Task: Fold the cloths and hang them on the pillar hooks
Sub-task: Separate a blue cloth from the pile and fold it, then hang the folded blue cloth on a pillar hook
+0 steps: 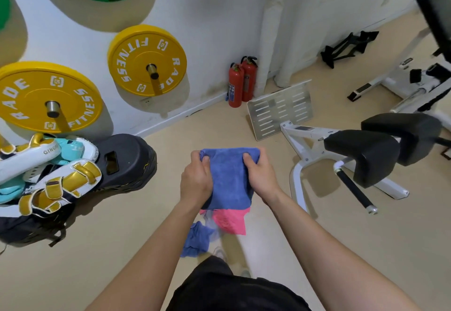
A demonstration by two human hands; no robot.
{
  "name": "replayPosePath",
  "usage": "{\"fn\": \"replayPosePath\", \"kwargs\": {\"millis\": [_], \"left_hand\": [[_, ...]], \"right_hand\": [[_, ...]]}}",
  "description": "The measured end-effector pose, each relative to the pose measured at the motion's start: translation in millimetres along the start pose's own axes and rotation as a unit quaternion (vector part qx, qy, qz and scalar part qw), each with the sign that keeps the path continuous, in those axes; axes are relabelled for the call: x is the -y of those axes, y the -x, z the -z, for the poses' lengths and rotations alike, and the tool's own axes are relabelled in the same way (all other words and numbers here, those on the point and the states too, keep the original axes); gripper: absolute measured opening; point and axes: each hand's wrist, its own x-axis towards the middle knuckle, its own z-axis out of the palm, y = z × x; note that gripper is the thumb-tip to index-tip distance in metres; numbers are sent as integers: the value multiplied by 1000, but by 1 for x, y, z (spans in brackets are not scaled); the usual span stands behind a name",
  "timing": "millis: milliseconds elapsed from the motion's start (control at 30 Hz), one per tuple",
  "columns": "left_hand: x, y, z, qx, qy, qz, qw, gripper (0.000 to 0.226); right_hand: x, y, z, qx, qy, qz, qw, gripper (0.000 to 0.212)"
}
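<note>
Blue in colour, the held cloth (227,178) is kept folded into a flat rectangle in mid-air above the floor (97,237), ahead of the person's body. Its far left corner is pinched by the left grip (196,178), whose fingers are curled round it with the thumb on top. Its far right corner is clasped in the same way by the right grip (260,176). The rest of the cloth hangs between the two wrists.

Directly below, two more cloths are seen crumpled on the floor: one pink cloth (230,221) and one second blue cloth (195,240), touching each other. Whether a pale piece between them is a third cannot be told.

At the left edge of the floor, against the wall, a black moulded base (127,161) is piled with white-and-gold boxing pads (61,183); their number cannot be counted. Two yellow weight plates (146,60) are mounted on pegs on the wall above. In the far corner of the floor, two red fire extinguishers (235,86) are stood side by side, just beside a white wrapped pillar (271,29). To the right, a white-framed bench (361,156) with black pads is placed.
</note>
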Motion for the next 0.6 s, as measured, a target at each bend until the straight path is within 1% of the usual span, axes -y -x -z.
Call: {"fn": "replayPosePath", "kwargs": {"millis": [100, 200, 267, 400, 467, 533, 600], "left_hand": [[-10, -23, -9, 12, 56, 28, 998, 23], [-16, -53, -16, 30, 35, 29, 999, 23], [-27, -72, -21, 43, 38, 20, 998, 26], [-63, -114, -34, 67, 102, 26, 992, 38], [-85, -142, -47, 75, 113, 26, 990, 41], [-110, -174, -64, 84, 115, 27, 989, 38], [-136, -208, -87, 81, 116, 21, 990, 32]], "right_hand": [[3, -19, -9, -60, 125, 25, 990, 24], [13, -46, -6, -79, 189, 36, 978, 26], [26, -66, 1, -86, 211, 53, 972, 27], [51, -114, 24, -110, 217, 63, 968, 30], [62, -145, 41, -117, 203, 60, 970, 33], [73, -180, 63, -123, 170, 65, 976, 34], [84, -219, 87, -103, 127, 66, 984, 32]]}}
